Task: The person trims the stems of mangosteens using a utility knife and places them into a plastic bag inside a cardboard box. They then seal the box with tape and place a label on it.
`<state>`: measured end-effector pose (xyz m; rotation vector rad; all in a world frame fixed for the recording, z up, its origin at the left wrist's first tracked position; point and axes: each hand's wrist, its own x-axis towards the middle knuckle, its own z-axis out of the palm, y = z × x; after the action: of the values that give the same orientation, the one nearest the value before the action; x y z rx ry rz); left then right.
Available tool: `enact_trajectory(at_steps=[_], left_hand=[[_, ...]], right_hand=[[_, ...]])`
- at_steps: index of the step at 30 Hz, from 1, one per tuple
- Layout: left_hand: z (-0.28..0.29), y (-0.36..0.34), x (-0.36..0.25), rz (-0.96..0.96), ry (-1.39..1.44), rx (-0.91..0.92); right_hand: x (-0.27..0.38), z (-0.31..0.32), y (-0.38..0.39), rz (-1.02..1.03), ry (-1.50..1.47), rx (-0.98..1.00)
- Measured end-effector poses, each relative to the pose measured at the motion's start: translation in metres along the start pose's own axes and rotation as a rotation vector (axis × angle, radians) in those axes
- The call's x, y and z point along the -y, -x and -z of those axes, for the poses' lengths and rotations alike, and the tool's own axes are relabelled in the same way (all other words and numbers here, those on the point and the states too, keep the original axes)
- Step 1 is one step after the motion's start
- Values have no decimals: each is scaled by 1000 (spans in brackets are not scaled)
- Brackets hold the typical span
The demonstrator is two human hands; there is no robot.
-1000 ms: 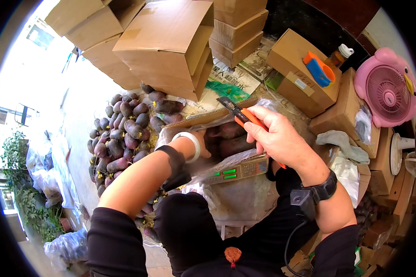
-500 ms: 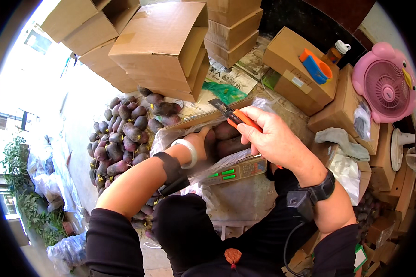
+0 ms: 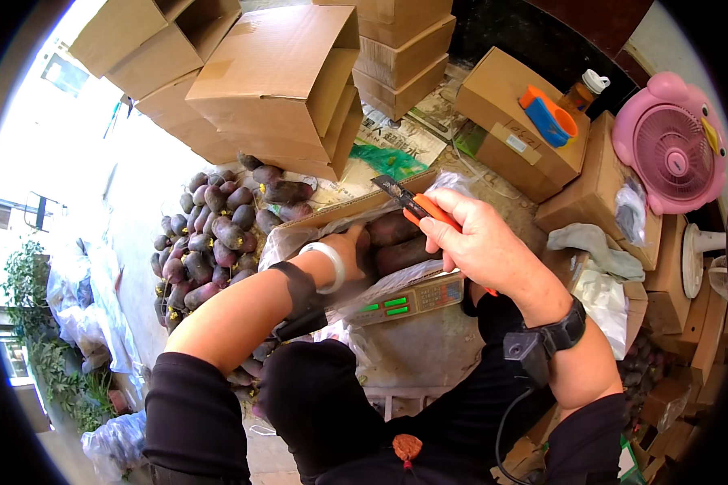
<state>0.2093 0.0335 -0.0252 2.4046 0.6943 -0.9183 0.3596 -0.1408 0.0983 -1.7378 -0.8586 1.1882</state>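
Note:
My right hand (image 3: 469,242) is closed round an orange-and-black utility knife (image 3: 429,212), its dark blade angled over the back rim of a narrow, plastic-lined cardboard box (image 3: 323,222). Inside that box lie large dark purple tubers (image 3: 404,255), and my left hand (image 3: 344,250), with a white bangle at the wrist, reaches among them, fingers curled against one and partly hidden. Beneath the box shows a weighing scale (image 3: 412,299) with green displays. A heap of similar tubers (image 3: 210,242) with yellow sprouts lies to the left.
Cardboard boxes (image 3: 255,61) are stacked behind. At right are another carton (image 3: 510,105) carrying a blue-orange object (image 3: 550,121), a pink fan (image 3: 675,145), a grey cloth (image 3: 598,250) and more boxes. Plastic sheeting (image 3: 81,299) and plants (image 3: 32,291) line the far left.
The whole view has shifted slightly since a second ago. Both hands stay nearly in place at the box, the knife still in my right one, with only small movements.

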Motion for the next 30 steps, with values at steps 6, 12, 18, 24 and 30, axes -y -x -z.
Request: enact_trajectory(at_steps=[6,12,18,24,30], left_hand=[[0,6,3,-93,186,-95],[25,26,-10,-246,263,-34],[28,23,-5,-260,303,-57],[29,31,-5,-492,567,-384],[41,48,-7,-299,325,-378]], right_hand=[[-2,-1,-2,41,-32,21],[1,2,1,8,-28,4],[0,1,2,33,-17,-17],[-1,4,4,19,-56,-37],[1,8,6,-18,-75,-51]])
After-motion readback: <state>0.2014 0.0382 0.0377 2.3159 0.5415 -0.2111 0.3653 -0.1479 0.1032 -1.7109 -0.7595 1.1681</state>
